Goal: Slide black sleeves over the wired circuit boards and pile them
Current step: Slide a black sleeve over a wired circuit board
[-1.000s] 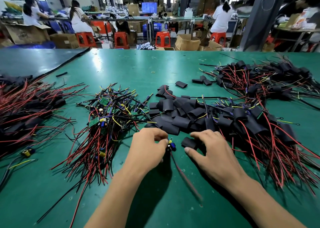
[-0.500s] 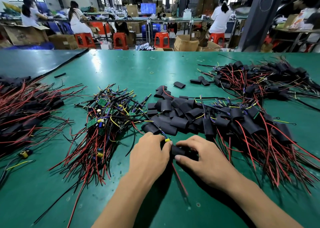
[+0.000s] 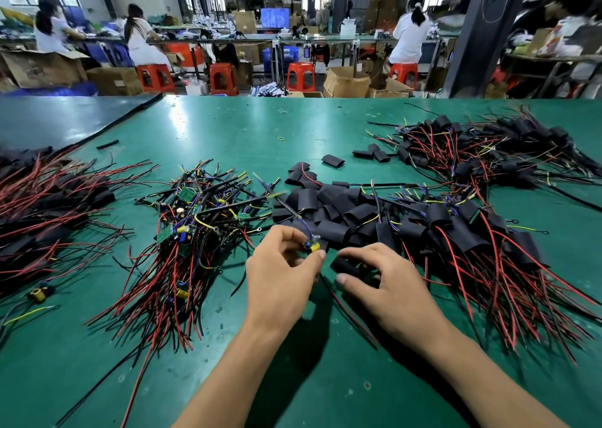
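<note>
My left hand (image 3: 282, 274) pinches a small wired circuit board (image 3: 313, 246) with a yellow part, its red and black wires trailing toward me. My right hand (image 3: 384, 284) holds a black sleeve (image 3: 344, 266) between thumb and fingers, a short gap to the right of the board. Just beyond both hands lies a heap of loose black sleeves (image 3: 329, 212). A tangle of bare wired boards (image 3: 195, 229) sits to the left. Sleeved boards with red wires are piled at the right (image 3: 482, 242).
More sleeved units lie at the far left (image 3: 42, 206) and far right back (image 3: 488, 154). A loose yellow part (image 3: 39, 294) rests near the left edge. The green table (image 3: 228, 134) stretches ahead. People work at benches behind, with red stools and cartons.
The hands had come together with the sleeve against the board; now the left hand has lifted the board slightly and the sleeve sits apart from it in the right hand.
</note>
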`<state>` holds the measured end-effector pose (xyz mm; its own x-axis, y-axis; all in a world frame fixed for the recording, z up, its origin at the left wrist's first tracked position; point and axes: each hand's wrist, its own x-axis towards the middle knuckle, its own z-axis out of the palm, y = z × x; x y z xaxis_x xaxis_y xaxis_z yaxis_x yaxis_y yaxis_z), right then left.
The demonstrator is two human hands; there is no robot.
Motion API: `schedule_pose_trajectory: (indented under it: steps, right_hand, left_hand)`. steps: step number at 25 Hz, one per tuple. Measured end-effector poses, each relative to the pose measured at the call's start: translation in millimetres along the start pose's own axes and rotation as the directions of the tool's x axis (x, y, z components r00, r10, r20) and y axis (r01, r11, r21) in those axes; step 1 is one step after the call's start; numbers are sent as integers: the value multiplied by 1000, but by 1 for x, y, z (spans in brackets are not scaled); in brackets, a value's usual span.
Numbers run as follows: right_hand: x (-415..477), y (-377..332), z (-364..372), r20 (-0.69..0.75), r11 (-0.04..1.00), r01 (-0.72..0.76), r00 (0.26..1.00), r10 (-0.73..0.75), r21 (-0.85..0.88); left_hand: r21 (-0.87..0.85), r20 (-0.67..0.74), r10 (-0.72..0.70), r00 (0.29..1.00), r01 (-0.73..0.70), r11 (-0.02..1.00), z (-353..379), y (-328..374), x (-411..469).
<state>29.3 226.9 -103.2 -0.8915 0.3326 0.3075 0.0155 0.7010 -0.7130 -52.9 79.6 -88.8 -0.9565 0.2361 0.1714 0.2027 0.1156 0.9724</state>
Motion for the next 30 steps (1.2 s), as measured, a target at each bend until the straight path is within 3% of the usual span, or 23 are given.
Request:
schedule_pose_trajectory:
  steps: [3,7,12,18,30]
  right_hand:
    - [4,2,-5,-173,977,-101,976,134,186]
    - [9,4,-14,-218,901,-150,942,256,407]
    - [12,6,-16,-278,885,-144,916,288,443]
    - [10,6,-12,-324,894,-83,914,244,440]
    - [11,10,-11,-307,860,-26,928,209,509]
  left_hand:
    - [-205,-105,35,994,-56,977,-7,7,5]
    - [-388,-121,-43,992,-7,921,-14,12,12]
    - [-518,-147,-169,975,70,852,-22,6,23]
    - [-553,-189,-255,948,111,826,-26,-6,33]
    - [-595,-170,-282,944,130,793,-28,-6,33]
